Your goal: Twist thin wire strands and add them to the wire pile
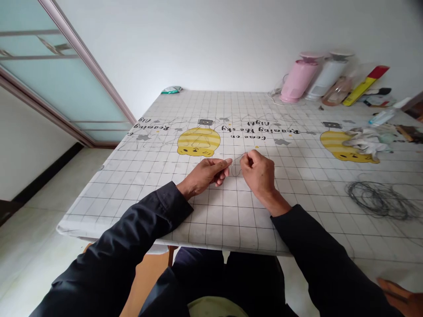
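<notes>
Pinching at a thin, dark, flexible strand (240,156), the two bare hands meet just above the near-middle part of a tabletop (109,193) covered in a white cloth with a dark grid and yellow bear-balloon prints. On the left hand (209,174) the thumb lies pressed against the index finger, with the other fingers curled below; a tiny pale speck shows at the tips, too small to identify. The right hand (259,171) is curled nearly into a fist, its thumb and index finger closed on the strand; exactly how its fingertips grip is partly hidden. Between the hands, which are near each other but apart, the strand spans the gap and a slack loop of it hangs below.

The strand looks almost weightless and springy rather than limp, as its loop bows out in a curve. Being so fine, it would probably slip or roll under loose fingers, and a sharp bend might kink it. The surest hold is likely a firm pinch between thumb pad and index finger, close to the part being worked, with the loop left free of snags.

Well to the right lies a loose, tangled coil of dark, thin line (380,200), apart from both hands. Beyond it sits a crumpled pale cloth (366,143), and near the wall stands a pink plastic cylinder (300,80).
</notes>
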`<state>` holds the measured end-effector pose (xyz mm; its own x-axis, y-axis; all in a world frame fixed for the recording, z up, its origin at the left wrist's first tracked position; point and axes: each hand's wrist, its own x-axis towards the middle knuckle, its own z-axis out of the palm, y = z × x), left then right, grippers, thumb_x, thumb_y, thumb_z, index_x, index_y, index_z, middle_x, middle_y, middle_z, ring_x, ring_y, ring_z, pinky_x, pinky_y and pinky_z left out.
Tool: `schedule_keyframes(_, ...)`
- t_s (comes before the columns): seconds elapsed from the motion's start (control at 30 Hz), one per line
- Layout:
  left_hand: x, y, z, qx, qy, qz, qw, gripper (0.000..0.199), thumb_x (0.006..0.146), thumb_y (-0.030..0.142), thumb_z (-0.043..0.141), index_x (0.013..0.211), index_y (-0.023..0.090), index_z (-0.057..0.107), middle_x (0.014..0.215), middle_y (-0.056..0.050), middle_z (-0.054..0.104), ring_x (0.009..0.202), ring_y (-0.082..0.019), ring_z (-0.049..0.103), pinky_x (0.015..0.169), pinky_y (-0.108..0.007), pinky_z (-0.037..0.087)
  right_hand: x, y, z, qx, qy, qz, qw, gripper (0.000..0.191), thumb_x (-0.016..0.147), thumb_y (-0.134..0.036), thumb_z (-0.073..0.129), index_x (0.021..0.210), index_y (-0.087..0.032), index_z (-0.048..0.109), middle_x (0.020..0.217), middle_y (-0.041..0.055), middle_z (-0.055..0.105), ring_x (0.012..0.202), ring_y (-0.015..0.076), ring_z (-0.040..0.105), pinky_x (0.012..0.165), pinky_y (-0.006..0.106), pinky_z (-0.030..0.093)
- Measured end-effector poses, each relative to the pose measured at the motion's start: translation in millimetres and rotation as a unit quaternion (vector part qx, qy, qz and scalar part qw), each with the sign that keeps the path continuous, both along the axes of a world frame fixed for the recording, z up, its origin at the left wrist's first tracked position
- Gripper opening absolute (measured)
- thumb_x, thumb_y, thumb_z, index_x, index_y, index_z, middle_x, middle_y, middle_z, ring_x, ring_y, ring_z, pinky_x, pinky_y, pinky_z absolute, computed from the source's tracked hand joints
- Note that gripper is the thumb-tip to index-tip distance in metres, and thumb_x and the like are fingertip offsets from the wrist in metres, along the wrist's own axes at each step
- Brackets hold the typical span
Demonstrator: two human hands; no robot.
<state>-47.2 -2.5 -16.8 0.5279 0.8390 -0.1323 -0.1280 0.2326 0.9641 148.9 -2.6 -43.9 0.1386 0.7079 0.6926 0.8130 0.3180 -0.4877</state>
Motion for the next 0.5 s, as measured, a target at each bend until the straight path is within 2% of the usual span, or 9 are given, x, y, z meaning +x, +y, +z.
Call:
schedule_keyframes(0.2,4.3,-2.3,-2.0,-0.011,-0.045,-0.034,0.998,0.048,0.094,0.056,0.084,0.074,0.016,0.066,0.061,0.005,0.045,0.05,-0.008,0.042,0.051,-0.024,0.036,-4.2,-1.1,1.8,-0.015,0.001,0.016,1.0,0.039,0.092,-0.015,0.054,0.07,-0.026,0.024,0.054,-0.0074,0.027,0.053,0.0118,0.022,0.057,0.032,0.021)
schedule_keyframes(0.5,3.6,-1.8,-1.4,-0.06,-0.067,-0.077,0.993,0.049,0.093,0.049,0.084,0.068,0.02,0.054,0.061,0.006,0.031,0.052,-0.009,0.027,0.05,-0.027,0.023,-5.0,-5.4,6.1,-0.073,0.007,0.021,0.997,0.043,0.097,-0.018,0.052,0.068,-0.027,0.021,0.052,-0.0068,0.025,0.051,0.0122,0.021,0.056,0.033,0.021)
